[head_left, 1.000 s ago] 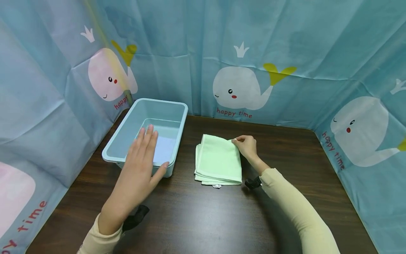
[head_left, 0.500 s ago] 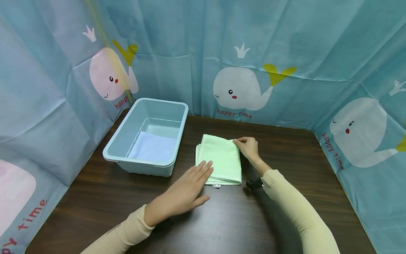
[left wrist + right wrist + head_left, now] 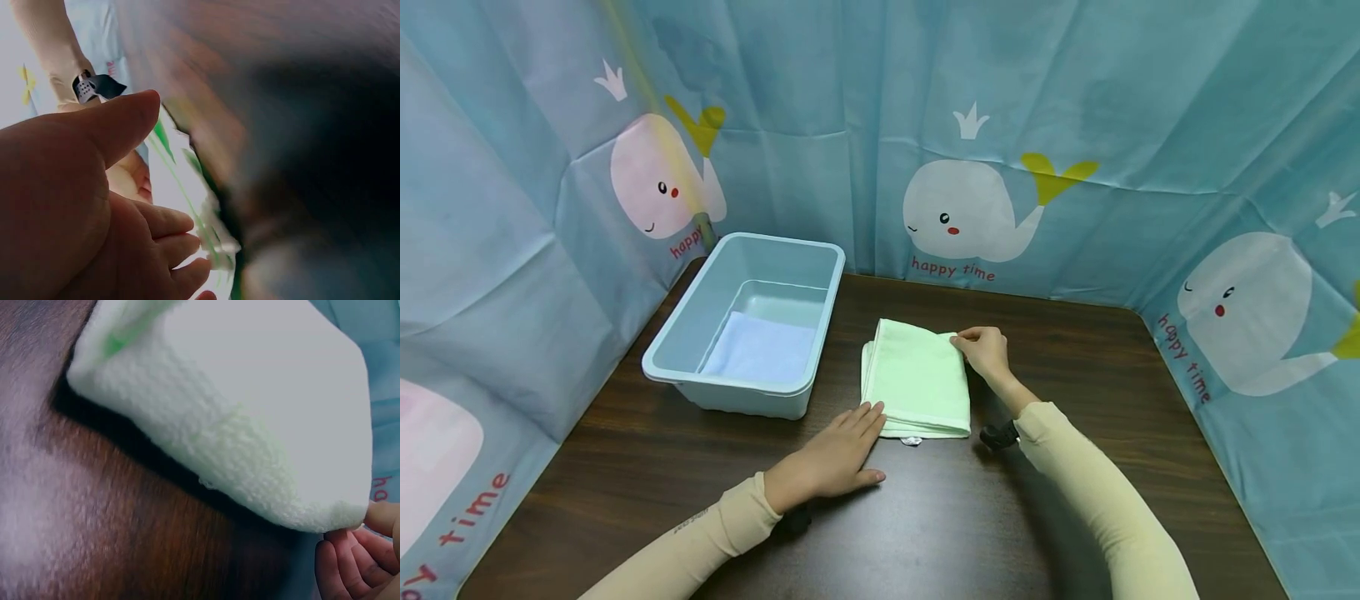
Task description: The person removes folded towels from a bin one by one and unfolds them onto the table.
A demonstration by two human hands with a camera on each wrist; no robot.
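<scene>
A folded pale green towel (image 3: pixel 919 377) lies on the dark wooden table, its layers stacked and a small white tag (image 3: pixel 912 441) poking out at the near edge. My right hand (image 3: pixel 987 350) pinches its far right corner between thumb and fingers. In the right wrist view, that towel corner (image 3: pixel 334 515) sits between the thumb and fingertips. My left hand (image 3: pixel 833 457) is flat with straight fingers, fingertips right at the towel's near left corner. The left wrist view shows the thumb spread from the fingers (image 3: pixel 169 222), which reach to the towel's edge.
Left of the towel stands a light blue plastic basin (image 3: pixel 658 365) with a folded pale blue cloth (image 3: pixel 763 346) on its floor. A blue curtain (image 3: pixel 820 150) printed with whales encloses the table (image 3: pixel 1075 350) at the back and both sides.
My left hand has moved from over the basin rightward and down to the towel's near left corner. The right hand still pinches the far right corner, almost unmoved.
</scene>
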